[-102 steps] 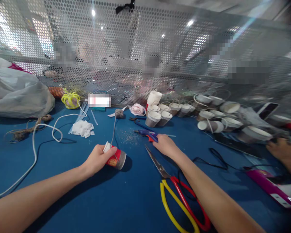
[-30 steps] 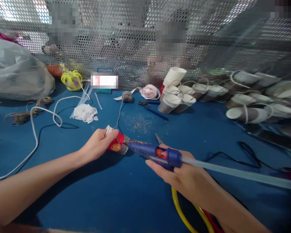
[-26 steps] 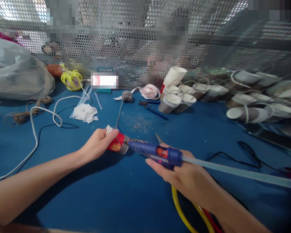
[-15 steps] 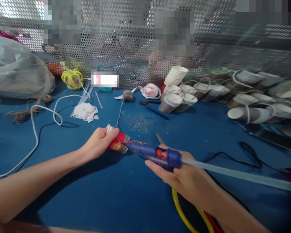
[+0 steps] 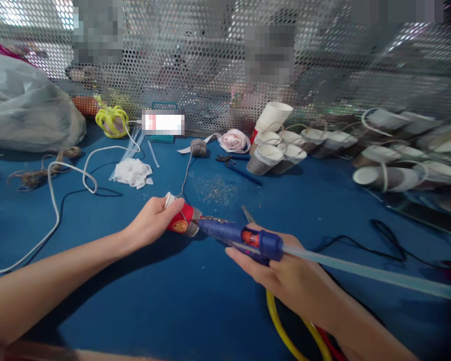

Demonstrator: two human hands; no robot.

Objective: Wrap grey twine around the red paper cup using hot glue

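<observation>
L hand (image 5: 156,220) pinches cup (image 5: 180,226) near rim, prob. freeing other end for glue gun (image 5: 229,230), clasped in R hand (image 5: 285,265), fingers curled.

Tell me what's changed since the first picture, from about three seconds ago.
The right hand has lifted the glue gun off the table and brought it left and closer to the person; its tip is now at the grey end of the red cup. Unchanged: the left hand holding that cup, the grey yarn ball and the scissors.
</observation>
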